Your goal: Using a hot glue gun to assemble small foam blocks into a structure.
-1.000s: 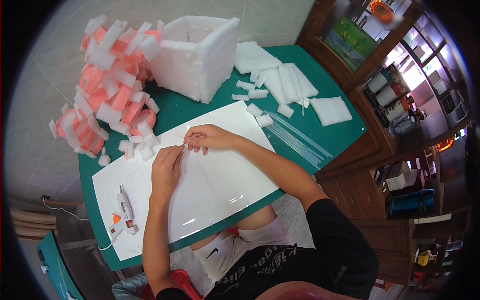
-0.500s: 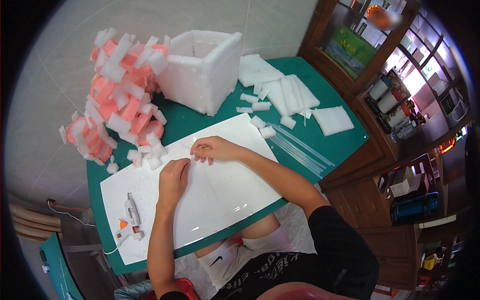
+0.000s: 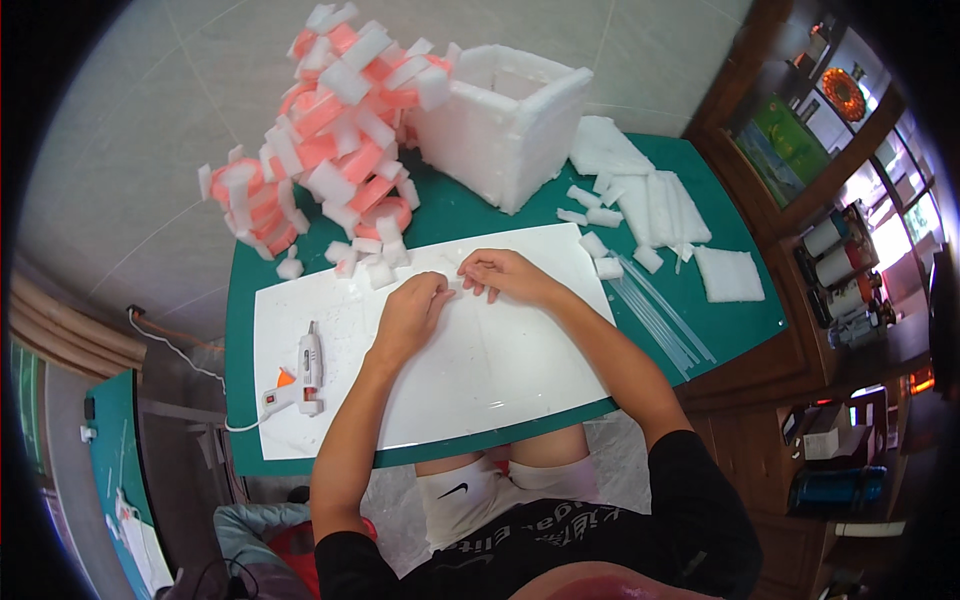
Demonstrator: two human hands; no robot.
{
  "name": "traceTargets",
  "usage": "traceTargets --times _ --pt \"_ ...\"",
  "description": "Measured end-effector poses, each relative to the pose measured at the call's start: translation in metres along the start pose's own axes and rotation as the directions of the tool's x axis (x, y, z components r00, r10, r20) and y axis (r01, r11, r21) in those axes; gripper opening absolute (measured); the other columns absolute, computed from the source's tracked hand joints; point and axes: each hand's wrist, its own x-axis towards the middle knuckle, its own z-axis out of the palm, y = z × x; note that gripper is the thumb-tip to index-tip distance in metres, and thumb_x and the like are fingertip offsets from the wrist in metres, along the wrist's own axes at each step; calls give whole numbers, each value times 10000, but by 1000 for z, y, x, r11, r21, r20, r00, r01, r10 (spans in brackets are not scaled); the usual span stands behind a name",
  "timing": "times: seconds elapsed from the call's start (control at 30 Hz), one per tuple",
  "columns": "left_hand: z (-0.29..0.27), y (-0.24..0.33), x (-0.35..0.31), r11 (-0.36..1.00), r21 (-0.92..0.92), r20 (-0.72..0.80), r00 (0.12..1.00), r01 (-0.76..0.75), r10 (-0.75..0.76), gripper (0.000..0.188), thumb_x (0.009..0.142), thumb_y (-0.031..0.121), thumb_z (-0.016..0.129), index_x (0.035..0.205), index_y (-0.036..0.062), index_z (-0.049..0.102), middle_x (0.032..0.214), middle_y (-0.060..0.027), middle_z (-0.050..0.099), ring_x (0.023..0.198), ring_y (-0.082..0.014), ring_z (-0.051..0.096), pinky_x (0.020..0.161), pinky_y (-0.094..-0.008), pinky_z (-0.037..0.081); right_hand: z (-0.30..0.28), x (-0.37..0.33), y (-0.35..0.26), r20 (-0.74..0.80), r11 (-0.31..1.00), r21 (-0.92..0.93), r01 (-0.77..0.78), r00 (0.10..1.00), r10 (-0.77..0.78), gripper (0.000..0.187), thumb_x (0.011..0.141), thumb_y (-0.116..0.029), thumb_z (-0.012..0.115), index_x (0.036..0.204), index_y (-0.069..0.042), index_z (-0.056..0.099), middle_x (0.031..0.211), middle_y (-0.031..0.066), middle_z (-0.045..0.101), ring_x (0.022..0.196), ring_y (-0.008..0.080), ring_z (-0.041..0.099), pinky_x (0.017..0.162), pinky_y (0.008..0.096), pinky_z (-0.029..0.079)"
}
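Both my hands hover close together over a white sheet [image 3: 450, 400] on the green table. My left hand [image 3: 412, 312] is closed, thumb and fingers pressed together. Just right of it, my right hand [image 3: 505, 275] has curled fingers closed in a pinch. A tiny whitish bit may be at the fingertips, too small to make out against the sheet. Several small white foam pieces [image 3: 380, 272] lie beyond my left hand. On the sheet's left side rests a white-and-grey glue gun [image 3: 310, 365] with an orange trigger.
A pile of pink rings and white foam blocks [image 3: 345, 140] stands at the back left, beside an open white foam box [image 3: 500, 130]. Foam slabs [image 3: 655, 205] and clear glue sticks [image 3: 660, 320] lie to the right. A wooden cabinet [image 3: 730, 420] borders the table's right side.
The view has swung left, so the whole scene sits further right in the picture. My hands stay over the sheet, with a slightly wider gap between their fingertips.
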Motion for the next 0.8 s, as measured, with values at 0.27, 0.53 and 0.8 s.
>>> traceTargets --times 0.27,0.53,0.8 --pt "1 -1 1 996 -16 -66 994 -91 90 143 838 75 704 888 -5 597 812 -146 626 717 -306 606 656 -360 491 -1 -1 -2 12 999 -42 -29 999 30 269 1020 -260 517 1127 -35 618 959 50 667 822 107 604 639 244 511" --pt "-1 -2 1 998 -65 -137 990 26 -34 113 856 72 712 914 5 642 829 -124 649 676 -226 614 624 -308 487 0 0 -5 7 998 -40 -47 999 47 239 1009 -229 532 1117 -36 623 950 53 656 818 110 602 644 248 514" --pt "-6 -1 9 994 -100 -350 937 -48 10 138 855 1 681 991 -2 707 907 -121 682 738 -208 635 668 -285 503 1 -1 -9 -13 996 -71 -59 998 58 270 1028 -242 491 1121 -22 616 973 59 652 814 101 593 646 231 509"
